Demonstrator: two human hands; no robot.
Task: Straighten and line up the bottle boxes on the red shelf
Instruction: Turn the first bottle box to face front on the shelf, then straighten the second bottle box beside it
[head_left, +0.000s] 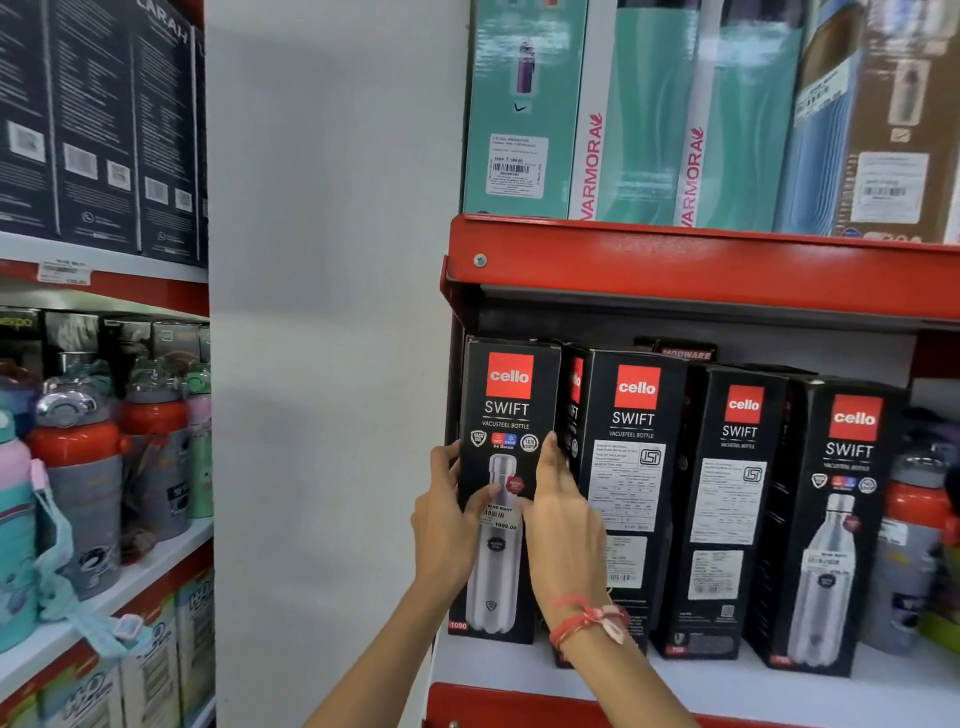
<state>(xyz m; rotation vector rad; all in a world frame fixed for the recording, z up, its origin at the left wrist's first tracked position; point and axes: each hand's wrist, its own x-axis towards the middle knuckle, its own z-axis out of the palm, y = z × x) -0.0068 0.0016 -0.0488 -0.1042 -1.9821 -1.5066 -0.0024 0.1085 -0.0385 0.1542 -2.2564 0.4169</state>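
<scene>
Several black Cello Swift bottle boxes stand upright in a row on the red shelf (701, 270). The leftmost box (506, 410) faces front and sits at the shelf's left end. My left hand (449, 512) grips its left edge, thumb across the front. My right hand (561, 499) presses on its right edge, between it and the second box (631, 467). The second box and a third box (727, 499) are turned with label sides outward. A fourth box (831, 519) faces front at an angle.
Teal and brown boxes (649, 114) fill the shelf above. A white pillar (332, 312) stands left of the red shelf. Loose bottles (83, 467) crowd the left-hand shelves, and a red-capped bottle (914, 545) stands right of the boxes.
</scene>
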